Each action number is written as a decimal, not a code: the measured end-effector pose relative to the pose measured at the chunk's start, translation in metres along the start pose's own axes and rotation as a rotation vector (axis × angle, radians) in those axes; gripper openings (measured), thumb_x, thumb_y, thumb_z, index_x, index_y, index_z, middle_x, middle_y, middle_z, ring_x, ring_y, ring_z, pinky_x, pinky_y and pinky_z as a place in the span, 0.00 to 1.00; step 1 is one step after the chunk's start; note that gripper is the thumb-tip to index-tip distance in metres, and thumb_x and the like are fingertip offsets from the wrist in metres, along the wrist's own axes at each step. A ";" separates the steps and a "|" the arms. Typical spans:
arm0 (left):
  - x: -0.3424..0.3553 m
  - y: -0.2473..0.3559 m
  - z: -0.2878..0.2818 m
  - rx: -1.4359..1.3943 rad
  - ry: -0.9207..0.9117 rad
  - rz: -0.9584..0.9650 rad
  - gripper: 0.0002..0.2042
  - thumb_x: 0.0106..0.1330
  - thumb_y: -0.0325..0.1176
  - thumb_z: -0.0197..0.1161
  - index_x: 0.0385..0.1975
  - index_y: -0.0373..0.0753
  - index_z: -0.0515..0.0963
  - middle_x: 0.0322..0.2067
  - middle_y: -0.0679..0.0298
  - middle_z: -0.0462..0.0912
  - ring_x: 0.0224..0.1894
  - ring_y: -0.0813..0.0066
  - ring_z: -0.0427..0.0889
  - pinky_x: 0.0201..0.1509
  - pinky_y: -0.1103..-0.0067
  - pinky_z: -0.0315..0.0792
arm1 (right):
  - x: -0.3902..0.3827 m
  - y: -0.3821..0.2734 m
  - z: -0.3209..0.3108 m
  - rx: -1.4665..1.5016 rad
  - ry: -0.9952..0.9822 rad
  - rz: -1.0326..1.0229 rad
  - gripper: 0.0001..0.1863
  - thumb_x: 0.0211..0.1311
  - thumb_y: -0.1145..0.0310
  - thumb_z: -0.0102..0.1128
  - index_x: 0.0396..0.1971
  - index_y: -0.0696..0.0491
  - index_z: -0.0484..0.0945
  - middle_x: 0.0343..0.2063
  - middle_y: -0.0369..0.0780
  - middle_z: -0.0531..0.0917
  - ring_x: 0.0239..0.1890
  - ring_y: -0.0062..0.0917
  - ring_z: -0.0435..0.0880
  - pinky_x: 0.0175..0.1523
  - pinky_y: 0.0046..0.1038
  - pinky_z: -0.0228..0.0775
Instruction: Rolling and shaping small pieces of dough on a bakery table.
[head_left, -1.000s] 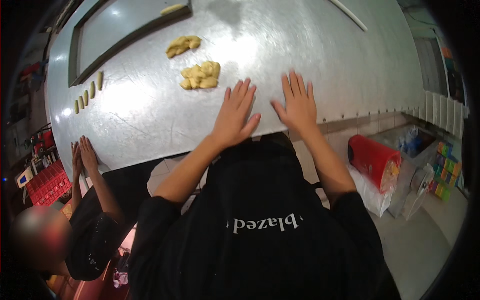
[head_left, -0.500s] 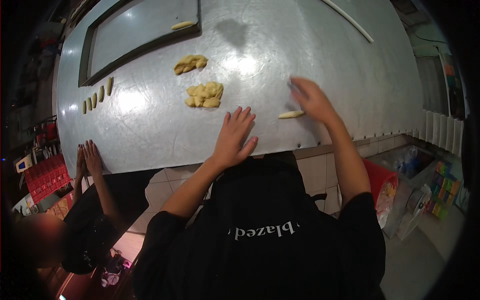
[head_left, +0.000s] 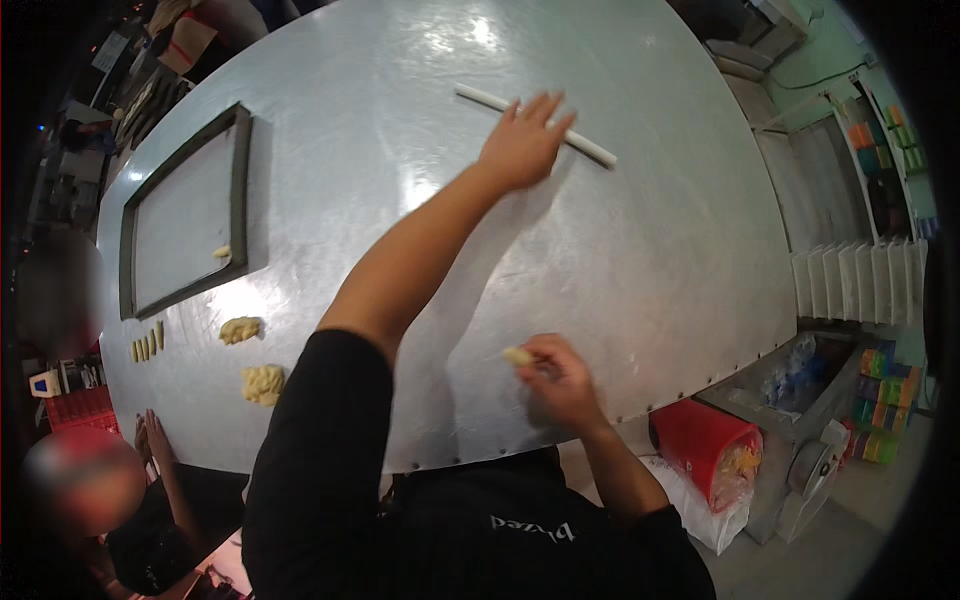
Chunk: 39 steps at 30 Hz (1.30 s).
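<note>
Moved since earlier: L arm has swung far out across the table; 0.5 s ago L hand lay flat near the table's near edge. R hand has pulled back toward the body with the dough piece, which lay on the metal by that hand before.
L hand (head_left: 522, 143): fingers spread & nearly straight, palm down over the white rod (head_left: 535, 125); fingertips on or just over it, contact not sure; no closed grip.
White rod: long, thin, lies slantwise on far part of steel table (head_left: 650, 270); its middle hidden under L hand, both ends show.
R hand (head_left: 558, 382): fingers curled in, pinching small pale dough piece (head_left: 517, 355) at fingertips, just above table near its front edge.
Dough piece: only one end shows past the fingers; rest hidden, shape hard to tell.
Dough lumps (head_left: 262, 383): two yellowish heaps on L part of table, well apart from both hands.
Dough sticks (head_left: 146, 345): short row near L rim, tiny, count unclear.
Tray (head_left: 240, 190): dark-rimmed, flat, far L; small bit of dough in it.
Other person's hands (head_left: 150, 440): resting at table's L edge, partly cut off.
Red bucket (head_left: 705, 450): on floor to R, under table edge; contents unclear.
</note>
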<state>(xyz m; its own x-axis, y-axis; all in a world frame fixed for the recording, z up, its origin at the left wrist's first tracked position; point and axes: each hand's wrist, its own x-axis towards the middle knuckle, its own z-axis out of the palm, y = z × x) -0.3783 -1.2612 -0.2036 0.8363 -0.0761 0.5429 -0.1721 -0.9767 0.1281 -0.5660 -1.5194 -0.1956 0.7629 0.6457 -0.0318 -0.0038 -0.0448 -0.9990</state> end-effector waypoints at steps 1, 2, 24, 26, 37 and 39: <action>0.019 -0.005 0.027 0.102 0.113 -0.002 0.18 0.66 0.40 0.55 0.55 0.43 0.72 0.60 0.55 0.69 0.66 0.57 0.63 0.70 0.55 0.53 | -0.003 0.006 -0.028 0.076 0.110 0.202 0.12 0.61 0.75 0.62 0.45 0.58 0.77 0.37 0.39 0.79 0.39 0.22 0.79 0.42 0.25 0.74; 0.030 -0.010 0.046 0.145 -0.098 -0.046 0.18 0.67 0.42 0.54 0.54 0.44 0.72 0.58 0.56 0.71 0.64 0.58 0.66 0.71 0.52 0.49 | -0.007 0.010 -0.056 0.149 0.223 0.409 0.13 0.63 0.75 0.60 0.47 0.59 0.75 0.37 0.39 0.79 0.38 0.21 0.78 0.42 0.25 0.74; -0.399 0.052 -0.328 -1.063 -0.300 -1.482 0.15 0.72 0.41 0.53 0.47 0.35 0.72 0.31 0.65 0.76 0.33 0.77 0.71 0.38 0.78 0.68 | 0.197 -0.048 0.175 -0.191 -0.329 0.017 0.16 0.57 0.71 0.65 0.45 0.60 0.76 0.36 0.35 0.79 0.38 0.16 0.75 0.45 0.21 0.69; -0.429 0.055 -0.346 -1.070 -0.282 -1.514 0.15 0.72 0.41 0.52 0.46 0.35 0.72 0.31 0.65 0.75 0.34 0.78 0.71 0.40 0.78 0.68 | 0.216 -0.073 0.258 -0.361 -0.478 -0.283 0.16 0.51 0.71 0.67 0.40 0.58 0.78 0.33 0.36 0.81 0.37 0.19 0.77 0.46 0.23 0.69; -0.531 0.032 -0.401 -1.143 -0.003 -1.795 0.11 0.73 0.37 0.51 0.44 0.36 0.71 0.28 0.73 0.67 0.31 0.84 0.64 0.36 0.84 0.63 | 0.315 -0.034 0.506 -1.058 -0.766 -0.883 0.16 0.58 0.59 0.63 0.45 0.47 0.79 0.41 0.40 0.83 0.46 0.34 0.81 0.51 0.32 0.69; -0.537 0.028 -0.404 -1.143 0.001 -1.801 0.10 0.73 0.36 0.51 0.44 0.36 0.71 0.28 0.75 0.66 0.31 0.86 0.63 0.34 0.85 0.61 | 0.334 -0.015 0.507 -0.916 -0.706 -0.791 0.18 0.60 0.56 0.60 0.48 0.45 0.79 0.43 0.41 0.83 0.45 0.35 0.81 0.52 0.33 0.71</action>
<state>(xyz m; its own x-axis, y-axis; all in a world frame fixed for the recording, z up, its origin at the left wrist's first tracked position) -1.0420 -1.1668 -0.1562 0.4062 0.5662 -0.7172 0.4528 0.5571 0.6962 -0.6390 -0.9171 -0.2071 -0.1183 0.9635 0.2402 0.8956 0.2080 -0.3931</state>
